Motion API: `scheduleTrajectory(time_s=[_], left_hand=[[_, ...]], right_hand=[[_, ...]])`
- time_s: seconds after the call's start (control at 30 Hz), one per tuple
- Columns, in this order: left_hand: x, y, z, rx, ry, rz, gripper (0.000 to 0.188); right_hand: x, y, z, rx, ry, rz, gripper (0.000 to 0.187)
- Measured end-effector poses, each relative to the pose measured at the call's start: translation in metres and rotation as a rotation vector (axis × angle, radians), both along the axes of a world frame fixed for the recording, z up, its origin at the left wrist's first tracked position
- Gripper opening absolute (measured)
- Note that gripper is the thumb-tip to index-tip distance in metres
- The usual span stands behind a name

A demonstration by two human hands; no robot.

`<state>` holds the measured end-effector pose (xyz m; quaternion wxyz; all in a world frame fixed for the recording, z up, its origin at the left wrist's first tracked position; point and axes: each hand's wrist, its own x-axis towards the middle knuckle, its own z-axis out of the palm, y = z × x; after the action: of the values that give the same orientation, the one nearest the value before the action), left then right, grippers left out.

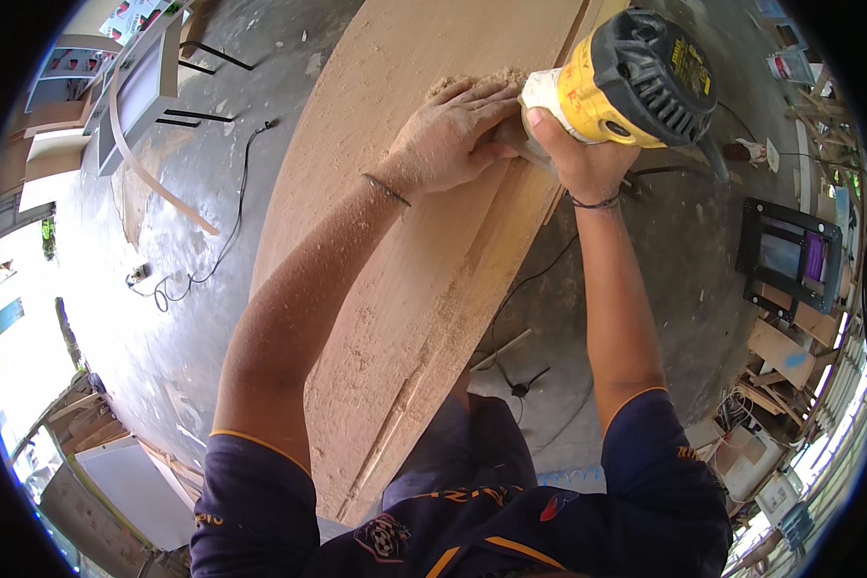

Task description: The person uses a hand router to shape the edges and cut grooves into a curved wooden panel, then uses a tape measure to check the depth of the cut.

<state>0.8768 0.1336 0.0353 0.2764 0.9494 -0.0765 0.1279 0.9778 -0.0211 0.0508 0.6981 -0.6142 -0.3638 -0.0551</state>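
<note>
A yellow and black trim router (636, 82) stands tilted at the board's right edge. My right hand (588, 159) is closed around its lower body, thumb along the pale collar. On the large wooden board (356, 279) my left hand (458, 135) lies with fingers stretched out, their tips beside the router's base. Its thumb points at that base, partly under the index finger's shadow. Wood shavings (482, 81) are heaped just past my left fingertips. The router's bit and the underside of its base are hidden.
A long groove (395, 414) runs near the board's right edge, with sawdust scattered about. Black cables (231, 226) lie on the concrete floor at left, more at right. A black metal frame (790, 250) and wood scraps (785, 352) stand at right, a white table (144, 91) at upper left.
</note>
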Motion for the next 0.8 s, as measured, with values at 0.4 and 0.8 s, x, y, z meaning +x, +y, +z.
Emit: scheduleTrajectory(time_s=[0.4, 0.8], left_hand=[[0.016, 0.005, -0.003, -0.002, 0.011, -0.048, 0.057], [0.031, 0.01, -0.007, -0.014, 0.031, -0.047, 0.06]], right_hand=[[0.02, -0.005, -0.004, -0.085, -0.149, 0.031, 0.045], [0.031, 0.002, -0.006, -0.016, -0.09, 0.035, 0.049]])
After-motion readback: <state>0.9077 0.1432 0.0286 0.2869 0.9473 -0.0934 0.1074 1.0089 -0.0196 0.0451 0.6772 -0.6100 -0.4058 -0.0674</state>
